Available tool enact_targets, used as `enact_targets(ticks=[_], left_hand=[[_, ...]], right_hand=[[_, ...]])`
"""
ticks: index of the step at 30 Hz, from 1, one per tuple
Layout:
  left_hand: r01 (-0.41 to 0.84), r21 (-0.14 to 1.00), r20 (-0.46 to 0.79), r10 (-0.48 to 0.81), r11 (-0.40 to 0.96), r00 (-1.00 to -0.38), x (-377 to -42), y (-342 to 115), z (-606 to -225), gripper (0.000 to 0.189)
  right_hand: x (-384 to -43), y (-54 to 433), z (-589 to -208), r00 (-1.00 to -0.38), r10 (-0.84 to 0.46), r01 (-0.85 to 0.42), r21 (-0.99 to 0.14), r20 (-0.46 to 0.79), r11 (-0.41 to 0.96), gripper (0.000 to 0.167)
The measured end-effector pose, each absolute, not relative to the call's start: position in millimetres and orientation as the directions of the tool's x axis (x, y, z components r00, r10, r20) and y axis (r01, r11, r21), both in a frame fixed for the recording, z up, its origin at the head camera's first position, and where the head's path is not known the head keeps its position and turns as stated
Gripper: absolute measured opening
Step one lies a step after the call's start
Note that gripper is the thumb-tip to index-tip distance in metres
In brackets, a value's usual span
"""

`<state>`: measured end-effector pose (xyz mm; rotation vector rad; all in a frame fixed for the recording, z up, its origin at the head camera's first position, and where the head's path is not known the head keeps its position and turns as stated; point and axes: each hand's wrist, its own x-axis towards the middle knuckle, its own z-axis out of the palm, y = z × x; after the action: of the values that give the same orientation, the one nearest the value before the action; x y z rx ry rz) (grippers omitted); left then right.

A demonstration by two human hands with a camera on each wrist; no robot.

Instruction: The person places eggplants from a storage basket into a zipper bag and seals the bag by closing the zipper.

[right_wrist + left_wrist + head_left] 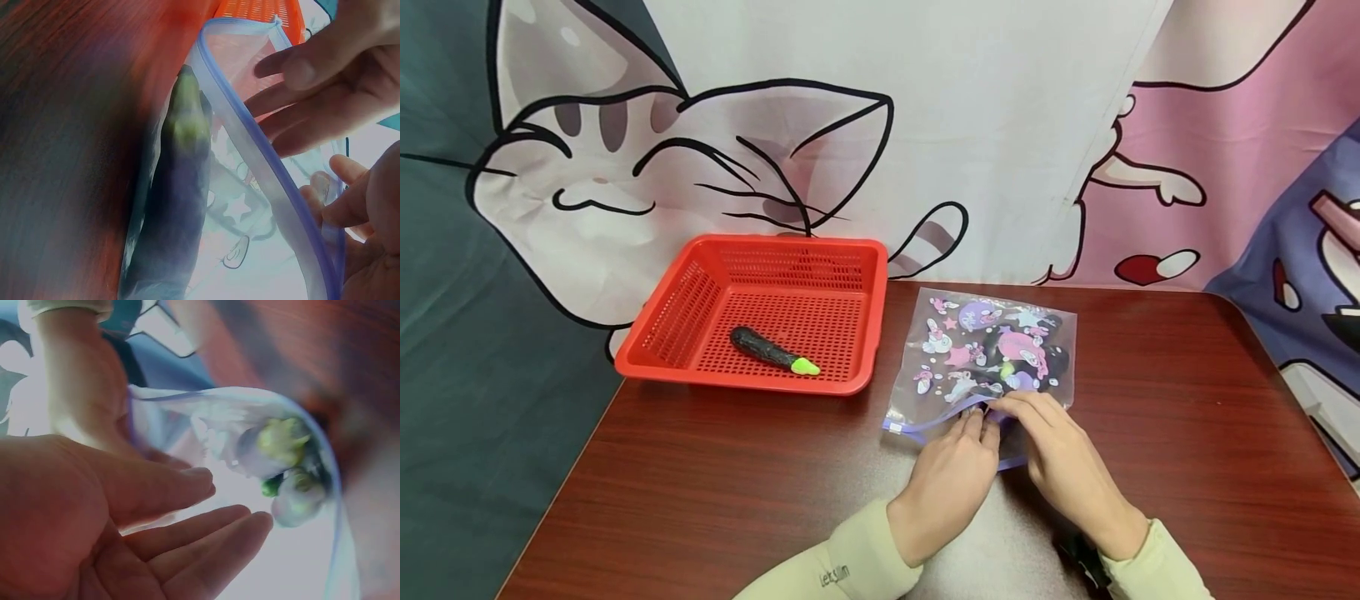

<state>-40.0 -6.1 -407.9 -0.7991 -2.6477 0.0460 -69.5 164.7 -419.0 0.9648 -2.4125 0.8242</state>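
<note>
A clear zip bag (910,375) with cartoon prints lies on the table, its purple-edged mouth held apart. My left hand (951,475) reaches into that mouth; in the left wrist view its thumb and fingers (206,550) are extended, with nothing between them. At the other side of the opening, my right hand (1067,467) pinches the bag's edge. Inside lies a dark eggplant (175,187) with a green end, seen lengthwise in the right wrist view. The left wrist view shows pale green stem ends (284,442) deeper in the bag.
A red plastic basket (632,358) stands at the back left of the brown table (685,492), holding one dark eggplant (763,346) with a bright green tip. Behind the table hangs a cartoon-printed cloth (1000,167). A white slider (895,427) sits at the bag's left corner.
</note>
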Motion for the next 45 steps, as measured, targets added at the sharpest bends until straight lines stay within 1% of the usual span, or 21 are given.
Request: enact_targets(ticks=[2, 5, 10, 18, 23, 26, 31, 36, 40, 43, 45], left_hand=[[0.534, -0.105, 0.334, 0.536, 0.839, -0.776, -37.5, -7.7, -402.8, 0.025], [0.537, -0.054, 0.318, 0.524, 0.842, -0.790, -34.2, -9.7, -395.4, 0.017], [0.550, -0.011, 0.298, 0.528, 0.835, -0.795, -30.3, -14.1, -384.6, 0.004], [0.572, 0.094, 0.265, 0.533, 0.815, -0.804, -28.4, -24.1, -367.0, 0.011], [0.568, 0.102, 0.295, 0.520, 0.817, -0.802, -31.7, -30.1, -358.4, 0.004], [0.556, 0.123, 0.297, 0.504, 0.822, -0.811, -33.7, -34.3, -351.6, 0.004], [0.528, 0.180, 0.263, 0.476, 0.830, -0.839, -39.0, -42.8, -339.9, 0.005], [0.519, 0.183, 0.258, 0.468, 0.835, -0.845, -46.3, -53.5, -332.3, 0.008], [0.510, 0.188, 0.274, 0.454, 0.839, -0.848, -51.6, -61.7, -326.5, 0.010], [0.500, 0.206, 0.286, 0.437, 0.841, -0.853, -56.3, -68.1, -323.0, 0.010], [0.495, 0.214, 0.293, 0.428, 0.842, -0.855, -60.0, -72.7, -320.8, 0.010]], right_hand=[[-69.4, 164.9, -419.1, -0.673, -0.479, -0.724, -0.370, 0.563, 0.583, 0.051], [-69.0, 165.5, -418.6, -0.684, -0.481, -0.716, -0.380, 0.549, 0.586, 0.050], [-68.4, 165.9, -417.5, -0.702, -0.480, -0.702, -0.396, 0.526, 0.592, 0.047], [-67.9, 166.2, -417.6, -0.706, -0.478, -0.699, -0.402, 0.523, 0.592, 0.044], [-68.0, 166.4, -418.4, -0.701, -0.478, -0.703, -0.399, 0.529, 0.589, 0.042], [-68.0, 166.5, -418.7, -0.700, -0.482, -0.704, -0.397, 0.527, 0.589, 0.042], [-68.3, 166.4, -418.9, -0.700, -0.486, -0.705, -0.392, 0.524, 0.591, 0.043], [-68.4, 165.8, -419.1, -0.700, -0.488, -0.705, -0.392, 0.522, 0.592, 0.045], [-69.4, 164.8, -419.4, -0.681, -0.484, -0.718, -0.371, 0.550, 0.589, 0.041], [-69.3, 164.9, -419.4, -0.681, -0.485, -0.718, -0.372, 0.549, 0.588, 0.041], [-68.9, 165.6, -419.2, -0.692, -0.488, -0.711, -0.384, 0.532, 0.590, 0.042]])
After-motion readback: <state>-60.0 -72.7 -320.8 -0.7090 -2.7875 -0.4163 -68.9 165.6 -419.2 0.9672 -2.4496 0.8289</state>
